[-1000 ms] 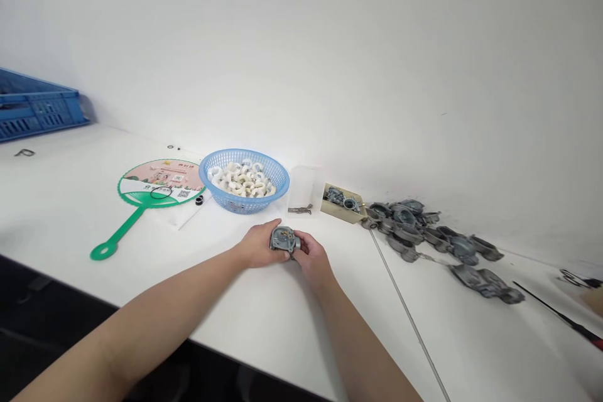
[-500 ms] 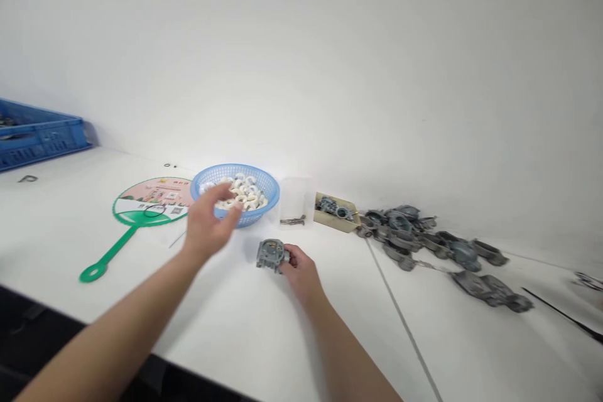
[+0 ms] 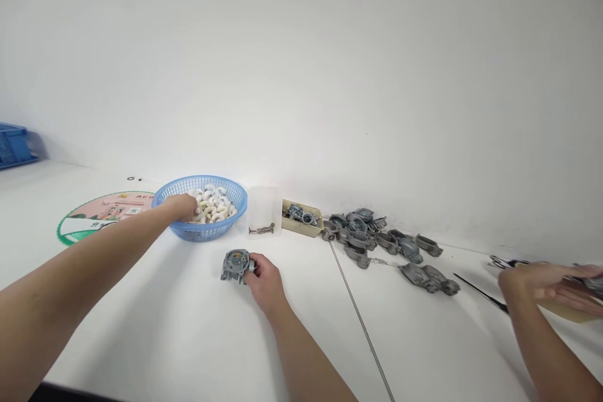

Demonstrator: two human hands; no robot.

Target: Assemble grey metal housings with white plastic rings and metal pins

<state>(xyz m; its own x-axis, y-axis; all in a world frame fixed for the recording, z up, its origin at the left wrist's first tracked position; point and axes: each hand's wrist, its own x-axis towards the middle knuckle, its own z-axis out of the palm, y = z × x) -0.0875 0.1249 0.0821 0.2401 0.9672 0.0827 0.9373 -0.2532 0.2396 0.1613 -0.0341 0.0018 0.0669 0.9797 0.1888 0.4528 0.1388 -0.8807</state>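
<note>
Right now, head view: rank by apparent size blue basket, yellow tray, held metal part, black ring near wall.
1. Blue basket
2. Yellow tray and held metal part: unsure, part is nearer camera
3. Black ring

The left hand [image 3: 182, 206] has its fingertips hidden in the basket [image 3: 200, 234]. Its forearm [image 3: 98, 260] partly covers the fan [image 3: 106, 206]. Edges crop the crate [image 3: 13, 146] and a co-worker's hand [image 3: 530, 279].

the metal part [image 3: 235, 267] is grey, with small gold-coloured spots on its face. the basket [image 3: 202, 233] is light blue in a pierced lattice pattern, the rings [image 3: 217, 206] white to cream. the fan [image 3: 103, 208] shows pink and white print with green edging. the tray [image 3: 300, 227] is pale yellow, the castings [image 3: 360, 239] dull grey, the tabletop [image 3: 198, 333] white, the crate [image 3: 14, 146] deep blue.
</note>
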